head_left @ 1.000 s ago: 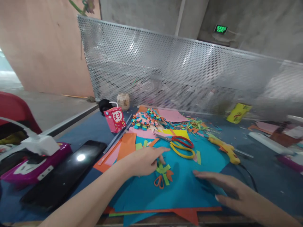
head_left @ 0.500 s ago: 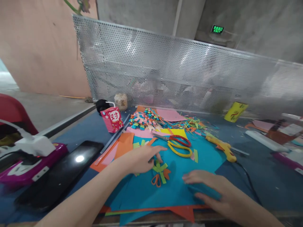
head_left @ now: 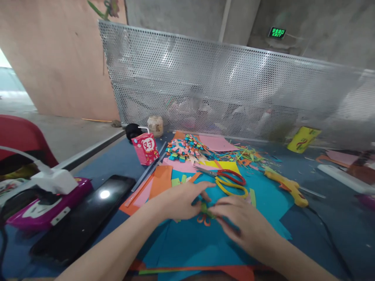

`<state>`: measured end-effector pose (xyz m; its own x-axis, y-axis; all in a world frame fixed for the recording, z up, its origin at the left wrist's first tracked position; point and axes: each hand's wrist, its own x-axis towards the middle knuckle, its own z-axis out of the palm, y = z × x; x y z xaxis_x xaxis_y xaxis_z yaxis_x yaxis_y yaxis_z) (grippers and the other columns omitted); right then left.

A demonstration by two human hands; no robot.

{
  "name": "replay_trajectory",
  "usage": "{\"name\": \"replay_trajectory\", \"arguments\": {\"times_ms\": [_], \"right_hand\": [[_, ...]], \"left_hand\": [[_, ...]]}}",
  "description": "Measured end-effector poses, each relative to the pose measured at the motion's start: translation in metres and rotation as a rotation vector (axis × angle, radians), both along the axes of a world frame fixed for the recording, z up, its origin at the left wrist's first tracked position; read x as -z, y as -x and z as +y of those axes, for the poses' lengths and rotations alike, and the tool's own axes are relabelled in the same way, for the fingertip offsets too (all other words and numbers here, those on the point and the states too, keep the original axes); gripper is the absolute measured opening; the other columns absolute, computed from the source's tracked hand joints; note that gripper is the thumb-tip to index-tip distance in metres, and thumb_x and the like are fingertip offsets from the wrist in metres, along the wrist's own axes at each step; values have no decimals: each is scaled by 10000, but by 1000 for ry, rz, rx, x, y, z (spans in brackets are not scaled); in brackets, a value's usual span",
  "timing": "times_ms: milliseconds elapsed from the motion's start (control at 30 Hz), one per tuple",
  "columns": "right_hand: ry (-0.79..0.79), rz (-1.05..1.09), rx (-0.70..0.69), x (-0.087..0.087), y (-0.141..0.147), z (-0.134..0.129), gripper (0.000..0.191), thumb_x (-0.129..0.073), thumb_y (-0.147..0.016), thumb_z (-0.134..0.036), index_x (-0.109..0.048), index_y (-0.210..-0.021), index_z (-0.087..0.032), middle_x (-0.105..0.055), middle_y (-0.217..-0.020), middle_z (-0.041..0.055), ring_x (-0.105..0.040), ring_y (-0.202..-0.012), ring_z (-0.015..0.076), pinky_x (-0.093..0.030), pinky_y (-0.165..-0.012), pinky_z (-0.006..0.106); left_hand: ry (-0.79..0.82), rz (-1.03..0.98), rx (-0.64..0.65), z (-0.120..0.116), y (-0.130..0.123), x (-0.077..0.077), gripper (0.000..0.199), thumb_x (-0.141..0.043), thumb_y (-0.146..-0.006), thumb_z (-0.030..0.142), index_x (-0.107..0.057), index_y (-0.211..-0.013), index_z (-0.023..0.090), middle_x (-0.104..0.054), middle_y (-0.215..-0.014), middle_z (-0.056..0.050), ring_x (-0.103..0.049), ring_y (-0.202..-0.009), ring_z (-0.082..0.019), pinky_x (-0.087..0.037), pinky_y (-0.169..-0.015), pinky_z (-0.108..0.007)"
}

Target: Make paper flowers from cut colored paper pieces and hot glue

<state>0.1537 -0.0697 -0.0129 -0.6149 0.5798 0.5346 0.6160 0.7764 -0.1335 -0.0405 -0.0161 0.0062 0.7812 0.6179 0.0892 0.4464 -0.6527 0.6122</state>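
A small green paper cutout [head_left: 207, 211] made of crossed strips lies over blue sheets, partly covered by my fingers. My left hand [head_left: 186, 199] has its index finger stretched forward, while its other fingers curl down onto the cutout's left side. From the right, my right hand [head_left: 238, 218] pinches the cutout's edge between thumb and fingers. Orange paper loops [head_left: 204, 221] show just below it. Beyond my hands rest scissors [head_left: 231, 182] with red and yellow handles, blades pointing left. The blue paper [head_left: 187, 249] spreads beneath everything.
A yellow glue gun [head_left: 288, 188] with a cord lies right. Paper scraps [head_left: 187, 148] are heaped at the back before a perforated metal screen [head_left: 187, 70]. Leftward are a pink drink carton [head_left: 145, 149], a black phone [head_left: 84, 216] and a purple power strip [head_left: 52, 207].
My right hand has moved left and inward to the green cutout and pinches it. My left hand stays beside the cutout. The view has shifted slightly.
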Motion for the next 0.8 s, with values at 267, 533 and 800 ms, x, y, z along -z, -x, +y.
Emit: {"name": "replay_trajectory", "arguments": {"times_ms": [267,533,800], "right_hand": [[643,729,106,-33,-2,44,175,-563,-735,-241,-512,-895,-190,-625,-683,-2,-578,-509,96,-513,-449,210],[886,896,25,-16,3,58,242,-614,-677,-294,-508,-863,-182,-585,-669,-28,-567,-483,93,-522,-410,233],[879,845,40,-2,-3,57,333,-638,-642,-186,-484,-938,-195,-581,-676,-31,-597,-580,112,-510,-450,205]], "left_hand": [[399,-801,-258,7,-5,-8,351,-384,-861,353,-499,-1124,153,-637,-808,-49,-581,-810,-173,-432,-741,-296],[537,-781,-394,9,-14,-7,503,-667,-627,148,-459,-1085,147,-610,-693,17,-567,-621,-111,-423,-569,-214],[578,-761,-457,11,-19,1,469,-660,-645,155,-457,-1067,150,-656,-719,-5,-616,-668,-138,-463,-607,-232]]}}
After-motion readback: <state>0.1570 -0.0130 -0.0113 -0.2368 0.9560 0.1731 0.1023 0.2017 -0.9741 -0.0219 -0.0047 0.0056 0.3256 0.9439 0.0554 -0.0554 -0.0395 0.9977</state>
